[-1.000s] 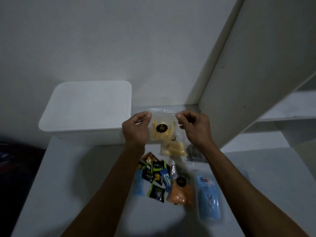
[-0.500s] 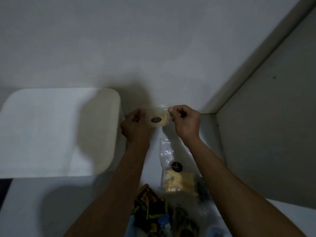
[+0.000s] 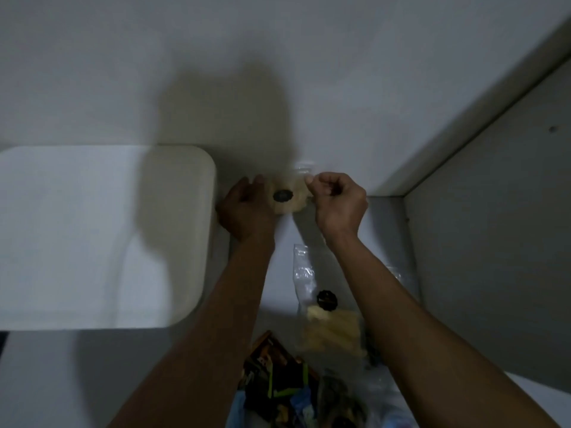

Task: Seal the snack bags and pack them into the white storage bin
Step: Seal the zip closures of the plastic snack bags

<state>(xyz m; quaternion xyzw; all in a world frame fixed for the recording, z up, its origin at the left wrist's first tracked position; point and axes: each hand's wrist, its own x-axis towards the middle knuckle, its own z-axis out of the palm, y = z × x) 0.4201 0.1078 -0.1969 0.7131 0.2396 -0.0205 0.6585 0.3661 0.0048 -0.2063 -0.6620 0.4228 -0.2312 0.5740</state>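
Note:
A clear snack bag with pale yellow pieces and a round black label hangs between my hands, just right of the white storage bin. My left hand cups its left side. My right hand pinches its top right edge. A second clear bag of yellow snacks with the same black label lies flat on the table below my right wrist. The bin's inside shows nothing but white.
A pile of dark and blue snack packets lies at the bottom between my forearms. A white wall stands behind. A grey upright panel closes the right side. The white table runs left under the bin.
The view has moved closer and tilted down toward the bin. My hands have kept hold of the yellow snack bag and carried it up beside the bin's right rim.

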